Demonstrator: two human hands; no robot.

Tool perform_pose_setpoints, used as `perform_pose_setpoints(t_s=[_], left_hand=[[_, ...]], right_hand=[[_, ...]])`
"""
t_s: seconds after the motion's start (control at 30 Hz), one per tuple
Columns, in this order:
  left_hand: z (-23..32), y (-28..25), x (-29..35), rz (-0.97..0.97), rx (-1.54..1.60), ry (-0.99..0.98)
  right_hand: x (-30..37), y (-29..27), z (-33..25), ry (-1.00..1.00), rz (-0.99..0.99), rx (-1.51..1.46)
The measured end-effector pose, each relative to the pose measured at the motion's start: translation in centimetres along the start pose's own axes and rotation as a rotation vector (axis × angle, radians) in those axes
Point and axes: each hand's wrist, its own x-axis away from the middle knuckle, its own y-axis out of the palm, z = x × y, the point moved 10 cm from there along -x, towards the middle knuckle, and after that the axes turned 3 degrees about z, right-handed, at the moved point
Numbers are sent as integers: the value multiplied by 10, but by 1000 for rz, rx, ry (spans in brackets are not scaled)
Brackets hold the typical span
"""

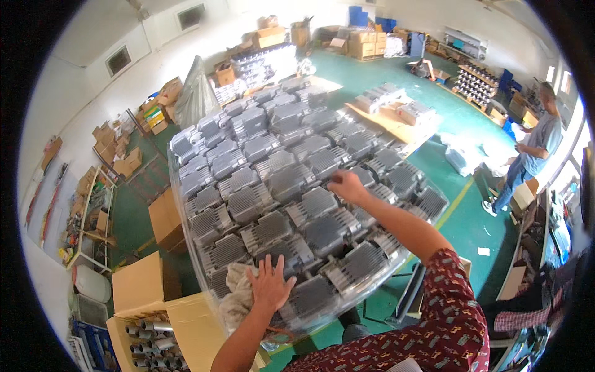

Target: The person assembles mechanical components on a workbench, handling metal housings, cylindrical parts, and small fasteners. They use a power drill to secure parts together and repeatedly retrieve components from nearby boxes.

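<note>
Rows of grey finned metal housings fill a wide stack wrapped in clear plastic film in front of me. My left hand lies with fingers spread on the near left housings, its thumb side toward the right. Beside and partly under that hand is a crumpled beige cloth. Farther out, my right hand reaches over the middle of the stack, fingers curled down at a housing. Whatever those fingertips grip, if anything, is hidden.
An open cardboard box of metal cylinders stands at the near left. Beyond the stack, a pallet carries more metal parts. Another person stands at the right by white plastic bags. Shelving lines the left.
</note>
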Motion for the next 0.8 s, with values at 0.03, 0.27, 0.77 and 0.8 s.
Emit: perform_pose_setpoints(t_s=[0.03,0.27,0.77,0.8], left_hand=[[7,0,-2,-15,-12,8],[5,-7,1,-125,-83,-59],[14,-4,-36,-193,-90,-75],[13,-1,-33,-202,-96,-93]], right_hand=[[-41,-4,29,13,78,33],[-268,55,120,183,77,60],[-405,44,221,334,390,-249],[-389,58,209,385,448,-179]])
